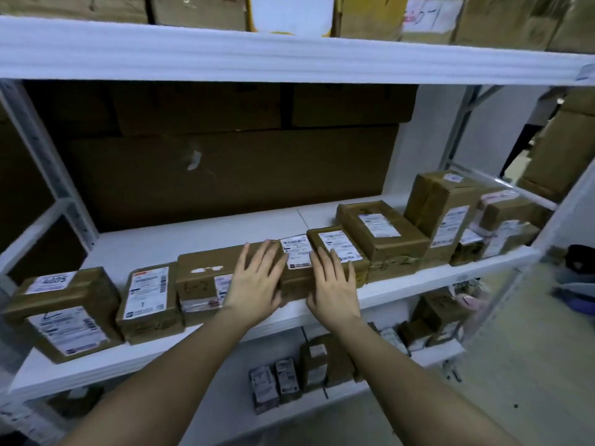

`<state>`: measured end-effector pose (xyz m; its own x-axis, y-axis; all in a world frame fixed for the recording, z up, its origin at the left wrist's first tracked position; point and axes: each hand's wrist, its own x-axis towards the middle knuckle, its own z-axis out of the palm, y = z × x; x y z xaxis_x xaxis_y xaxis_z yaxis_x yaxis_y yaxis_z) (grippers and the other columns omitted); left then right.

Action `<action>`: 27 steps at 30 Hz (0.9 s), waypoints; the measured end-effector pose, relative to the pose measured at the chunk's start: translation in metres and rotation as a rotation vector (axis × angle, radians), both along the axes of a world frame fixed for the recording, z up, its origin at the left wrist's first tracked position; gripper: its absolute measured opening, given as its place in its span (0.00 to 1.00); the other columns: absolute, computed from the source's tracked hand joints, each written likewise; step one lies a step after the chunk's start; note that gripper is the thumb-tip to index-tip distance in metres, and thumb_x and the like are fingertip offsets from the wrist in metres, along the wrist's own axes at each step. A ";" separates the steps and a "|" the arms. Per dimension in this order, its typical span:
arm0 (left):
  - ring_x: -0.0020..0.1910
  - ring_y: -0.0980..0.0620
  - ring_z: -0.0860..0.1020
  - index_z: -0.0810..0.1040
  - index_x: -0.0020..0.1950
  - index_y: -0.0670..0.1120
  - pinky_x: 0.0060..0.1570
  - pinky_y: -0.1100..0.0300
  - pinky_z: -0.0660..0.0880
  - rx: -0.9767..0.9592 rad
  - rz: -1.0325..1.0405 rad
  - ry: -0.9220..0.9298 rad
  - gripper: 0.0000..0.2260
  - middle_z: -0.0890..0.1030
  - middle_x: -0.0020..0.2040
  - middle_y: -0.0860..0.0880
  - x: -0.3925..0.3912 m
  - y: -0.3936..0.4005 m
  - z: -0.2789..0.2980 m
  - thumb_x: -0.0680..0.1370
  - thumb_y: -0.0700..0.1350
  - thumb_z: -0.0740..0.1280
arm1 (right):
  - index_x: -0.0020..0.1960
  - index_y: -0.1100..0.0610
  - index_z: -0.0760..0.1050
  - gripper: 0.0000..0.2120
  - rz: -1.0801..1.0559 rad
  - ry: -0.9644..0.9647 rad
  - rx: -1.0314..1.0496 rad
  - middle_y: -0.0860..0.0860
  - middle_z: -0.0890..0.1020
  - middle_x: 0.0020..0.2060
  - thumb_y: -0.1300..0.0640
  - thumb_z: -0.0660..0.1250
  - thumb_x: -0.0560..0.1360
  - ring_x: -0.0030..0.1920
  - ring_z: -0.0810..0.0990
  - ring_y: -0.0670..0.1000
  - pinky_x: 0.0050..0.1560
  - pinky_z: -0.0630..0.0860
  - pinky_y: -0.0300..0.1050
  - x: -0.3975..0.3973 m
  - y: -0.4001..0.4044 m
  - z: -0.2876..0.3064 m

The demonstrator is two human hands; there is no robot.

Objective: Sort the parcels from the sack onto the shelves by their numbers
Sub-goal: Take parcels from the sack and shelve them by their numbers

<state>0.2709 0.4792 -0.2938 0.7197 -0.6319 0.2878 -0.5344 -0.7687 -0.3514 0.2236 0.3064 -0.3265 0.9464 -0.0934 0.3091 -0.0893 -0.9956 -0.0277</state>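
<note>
Both hands are flat on a long brown parcel [257, 268] that lies on the middle shelf [193, 346]. The left hand [254, 281] has its fingers spread wide and straight on the top and front of the parcel. The right hand [335, 284] rests the same way on its right end, fingers straight, not curled round anything. So both hands are loose and pressing, not grabbing. It looks like the person is at the putting-away step: this parcel is already in its row and is being pushed snug into line.

The parcel sits between a small box with a white label [148, 300] on its left and a flatter box with a white label on top [338, 249] on its right, touching or nearly touching both. The marks written on its front look like a number, but they are too blurry to read for sure.

Next, I think the hands should let go and reach for another parcel from the sack. The sack is not in view, so that means turning away from the shelf.

The parcels are cardboard boxes wrapped in shiny brown tape, with hard corners and smooth paper labels. The shelf is white and flat with a metal frame. Bigger plain cardboard boxes [225, 169] stand at the back, dull and a bit scuffed
</note>
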 end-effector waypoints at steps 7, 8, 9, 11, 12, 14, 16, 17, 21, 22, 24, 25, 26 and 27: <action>0.78 0.44 0.47 0.50 0.79 0.48 0.72 0.42 0.36 -0.018 0.020 0.046 0.32 0.52 0.79 0.43 -0.020 -0.129 -0.015 0.78 0.58 0.54 | 0.79 0.54 0.45 0.39 0.008 0.024 -0.033 0.52 0.52 0.78 0.48 0.61 0.75 0.78 0.47 0.54 0.75 0.47 0.59 -0.022 -0.131 -0.011; 0.78 0.44 0.47 0.50 0.79 0.48 0.73 0.42 0.38 -0.024 0.024 0.051 0.32 0.52 0.79 0.43 -0.023 -0.146 -0.017 0.78 0.58 0.55 | 0.79 0.54 0.45 0.39 0.006 0.029 -0.035 0.52 0.52 0.78 0.48 0.61 0.75 0.78 0.48 0.54 0.75 0.47 0.58 -0.024 -0.149 -0.012; 0.78 0.44 0.48 0.50 0.79 0.48 0.73 0.42 0.39 -0.029 0.032 0.061 0.33 0.52 0.79 0.43 -0.027 -0.165 -0.019 0.78 0.58 0.55 | 0.79 0.54 0.45 0.39 0.000 0.038 -0.028 0.51 0.52 0.78 0.48 0.61 0.76 0.78 0.47 0.54 0.75 0.47 0.57 -0.027 -0.169 -0.014; 0.78 0.44 0.47 0.48 0.79 0.48 0.73 0.42 0.39 -0.033 0.051 0.079 0.33 0.51 0.79 0.44 -0.033 -0.194 -0.022 0.78 0.59 0.54 | 0.79 0.54 0.43 0.39 -0.029 0.062 -0.010 0.51 0.50 0.78 0.48 0.61 0.76 0.78 0.47 0.53 0.75 0.47 0.56 -0.032 -0.202 -0.016; 0.78 0.44 0.46 0.46 0.79 0.48 0.73 0.42 0.39 -0.032 0.056 0.090 0.33 0.50 0.79 0.44 -0.036 -0.209 -0.023 0.78 0.59 0.54 | 0.79 0.54 0.43 0.39 -0.048 0.080 0.000 0.51 0.50 0.78 0.47 0.61 0.77 0.78 0.46 0.53 0.75 0.47 0.55 -0.036 -0.218 -0.018; 0.78 0.44 0.45 0.44 0.79 0.48 0.73 0.42 0.38 -0.025 0.043 0.106 0.34 0.49 0.79 0.44 -0.039 -0.234 -0.024 0.78 0.59 0.54 | 0.79 0.54 0.41 0.39 -0.101 0.104 0.022 0.51 0.49 0.78 0.46 0.60 0.77 0.78 0.46 0.52 0.75 0.49 0.55 -0.041 -0.247 -0.021; 0.78 0.44 0.44 0.44 0.79 0.48 0.73 0.42 0.38 -0.020 0.023 0.103 0.34 0.48 0.79 0.44 -0.040 -0.253 -0.022 0.78 0.60 0.54 | 0.79 0.54 0.41 0.40 -0.156 0.118 0.053 0.50 0.49 0.78 0.46 0.61 0.77 0.78 0.47 0.52 0.75 0.51 0.55 -0.045 -0.270 -0.022; 0.78 0.44 0.44 0.44 0.79 0.49 0.73 0.42 0.38 -0.023 0.013 0.101 0.34 0.48 0.79 0.44 -0.039 -0.263 -0.019 0.78 0.60 0.54 | 0.79 0.54 0.42 0.40 -0.182 0.122 0.077 0.50 0.49 0.78 0.45 0.61 0.77 0.78 0.46 0.52 0.75 0.51 0.55 -0.046 -0.281 -0.022; 0.78 0.44 0.45 0.46 0.79 0.49 0.73 0.42 0.38 -0.032 -0.035 0.082 0.34 0.49 0.79 0.44 -0.034 -0.290 -0.009 0.78 0.59 0.55 | 0.79 0.55 0.41 0.40 -0.282 0.141 0.185 0.50 0.47 0.78 0.46 0.61 0.77 0.78 0.46 0.54 0.75 0.54 0.56 -0.048 -0.314 -0.022; 0.78 0.44 0.46 0.46 0.79 0.49 0.73 0.42 0.38 -0.032 -0.051 0.079 0.34 0.50 0.79 0.44 -0.032 -0.297 -0.007 0.78 0.59 0.56 | 0.79 0.55 0.41 0.40 -0.307 0.142 0.216 0.50 0.47 0.78 0.46 0.62 0.77 0.78 0.46 0.54 0.74 0.54 0.56 -0.049 -0.321 -0.023; 0.78 0.44 0.46 0.46 0.79 0.49 0.73 0.42 0.38 -0.032 -0.077 0.068 0.34 0.49 0.79 0.43 -0.027 -0.310 -0.004 0.78 0.59 0.56 | 0.79 0.55 0.42 0.40 -0.346 0.133 0.261 0.50 0.47 0.78 0.46 0.62 0.77 0.78 0.47 0.54 0.74 0.56 0.55 -0.051 -0.332 -0.023; 0.78 0.44 0.45 0.46 0.79 0.49 0.73 0.42 0.38 -0.026 -0.088 0.059 0.34 0.49 0.79 0.43 -0.024 -0.317 -0.003 0.78 0.60 0.56 | 0.79 0.55 0.42 0.40 -0.362 0.126 0.279 0.50 0.48 0.78 0.46 0.62 0.77 0.78 0.48 0.54 0.73 0.57 0.55 -0.052 -0.337 -0.024; 0.78 0.43 0.45 0.46 0.79 0.49 0.73 0.42 0.37 -0.016 -0.100 0.051 0.34 0.48 0.79 0.43 -0.023 -0.323 -0.002 0.78 0.60 0.56 | 0.79 0.55 0.43 0.40 -0.375 0.122 0.300 0.51 0.48 0.78 0.46 0.62 0.77 0.77 0.49 0.54 0.73 0.58 0.54 -0.052 -0.343 -0.023; 0.78 0.43 0.44 0.45 0.79 0.49 0.72 0.42 0.37 -0.006 -0.116 0.049 0.35 0.47 0.79 0.43 -0.021 -0.331 -0.002 0.78 0.60 0.56 | 0.79 0.56 0.43 0.40 -0.388 0.124 0.324 0.51 0.49 0.78 0.46 0.62 0.77 0.77 0.50 0.54 0.73 0.58 0.54 -0.053 -0.349 -0.024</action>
